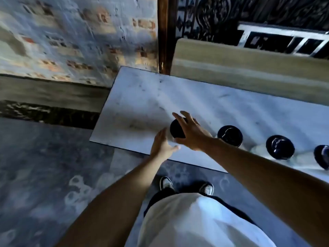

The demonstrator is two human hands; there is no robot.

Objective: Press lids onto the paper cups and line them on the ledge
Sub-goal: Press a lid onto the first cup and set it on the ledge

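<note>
- head view: the right hand (189, 130) is spread over the black lid (177, 128) of the leftmost cup (172, 138), fingers arched round the far rim and thumb at the near edge, so it seems to grasp the lid from above.
- the left hand (162, 145) is just beside the cup at its near-left, fingers straight and released, holding nothing; whether it touches the cup wall i cannot tell.
- this cup stands on the ledge (142, 97), near its front edge, at the left end of a row; three more lidded cups (230, 136) (279, 147) (321, 155) stand well apart to the right along the same edge.
- handling, as i judge it: a paper cup is light and its wall is soft, so a squeeze at mid-height would dent it. better to steady it low on the wall and push down on the lid's stiff outer rim, working round until it seats.
- the lid looks like smooth, glossy plastic, round and slightly domed, likely slippery; the others show a raised sip-hole detail.
- the ledge is a pale marble slab, flat and hard, with grey veins, and a light cup could skid on it.
- beyond it stand a rough painted brick wall (71, 38) and a dark wooden post (164, 32); motion blur hides finer detail.
</note>
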